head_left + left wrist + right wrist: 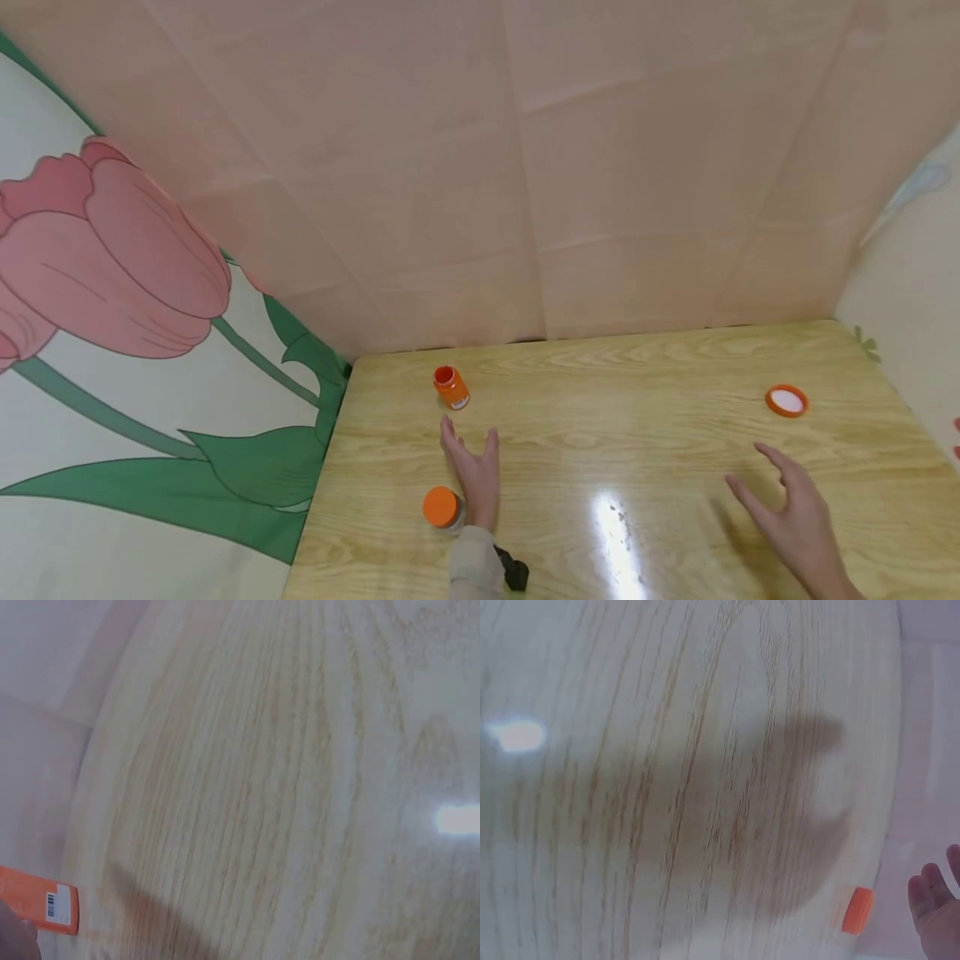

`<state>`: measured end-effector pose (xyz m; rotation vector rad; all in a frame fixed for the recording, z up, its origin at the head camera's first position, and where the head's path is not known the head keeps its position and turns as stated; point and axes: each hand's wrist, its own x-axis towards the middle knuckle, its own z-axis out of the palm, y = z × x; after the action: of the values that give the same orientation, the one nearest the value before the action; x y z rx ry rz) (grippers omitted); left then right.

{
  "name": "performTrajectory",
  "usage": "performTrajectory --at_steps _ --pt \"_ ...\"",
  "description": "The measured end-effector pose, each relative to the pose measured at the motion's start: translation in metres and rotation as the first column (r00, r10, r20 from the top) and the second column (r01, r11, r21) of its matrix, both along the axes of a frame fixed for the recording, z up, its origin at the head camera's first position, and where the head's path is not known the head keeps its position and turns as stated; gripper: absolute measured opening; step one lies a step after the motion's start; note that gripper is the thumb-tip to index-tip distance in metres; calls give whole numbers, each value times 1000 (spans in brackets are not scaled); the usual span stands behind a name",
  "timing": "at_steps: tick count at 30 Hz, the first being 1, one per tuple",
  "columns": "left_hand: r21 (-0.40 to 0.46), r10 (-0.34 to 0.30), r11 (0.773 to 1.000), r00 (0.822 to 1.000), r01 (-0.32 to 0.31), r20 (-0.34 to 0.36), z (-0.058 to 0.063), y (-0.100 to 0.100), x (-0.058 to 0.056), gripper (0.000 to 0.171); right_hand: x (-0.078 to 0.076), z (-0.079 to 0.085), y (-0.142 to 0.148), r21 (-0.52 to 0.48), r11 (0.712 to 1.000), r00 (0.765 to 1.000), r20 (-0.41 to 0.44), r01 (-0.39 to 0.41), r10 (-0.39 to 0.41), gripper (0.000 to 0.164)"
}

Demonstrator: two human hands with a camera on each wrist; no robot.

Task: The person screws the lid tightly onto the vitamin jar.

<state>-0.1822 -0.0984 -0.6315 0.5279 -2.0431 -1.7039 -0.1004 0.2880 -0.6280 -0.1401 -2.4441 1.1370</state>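
Note:
An uncapped orange jar point(452, 388) stands near the table's back edge, its mouth showing. My left hand point(477, 479) reaches toward it with thumb and fingers spread, holding nothing. In the left wrist view the orange jar point(34, 900) shows a white barcode label, with part of a finger in front of it. Beside my left wrist is a second jar with an orange lid point(441, 507). At the right, a loose orange lid point(787, 401) lies with its white inside facing up. Above the table and nearer than that lid, my right hand point(798, 517) is spread, with nothing in it.
The light wooden table point(600, 400) ends at a beige cloth wall point(525, 208) behind. A side wall with a tulip picture point(127, 258) borders it on the left, a pale wall on the right. A black object point(514, 572) sits at my left sleeve.

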Motion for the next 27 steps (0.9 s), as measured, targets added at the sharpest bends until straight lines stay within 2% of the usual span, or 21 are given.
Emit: performTrajectory --at_steps 7,12,15,22,27 --pt "-16 19 1000 1000 -19 -1 3 -3 -10 87 -4 -4 10 -2 1000 999 28 26 -26 67" --pt "-16 42 999 999 -42 -32 7 -4 -15 87 -6 -9 15 5 999 995 84 48 -48 69" --pt "-12 47 999 998 -48 -40 6 -6 -19 87 -9 -13 19 18 998 992 113 60 -61 70" --pt "12 72 997 997 -72 -38 1 -11 -27 88 -23 -19 33 24 998 995 80 57 -59 68" --pt "20 72 997 997 -72 -9 0 -11 -31 90 -30 -21 44 21 999 989 140 49 -52 72"
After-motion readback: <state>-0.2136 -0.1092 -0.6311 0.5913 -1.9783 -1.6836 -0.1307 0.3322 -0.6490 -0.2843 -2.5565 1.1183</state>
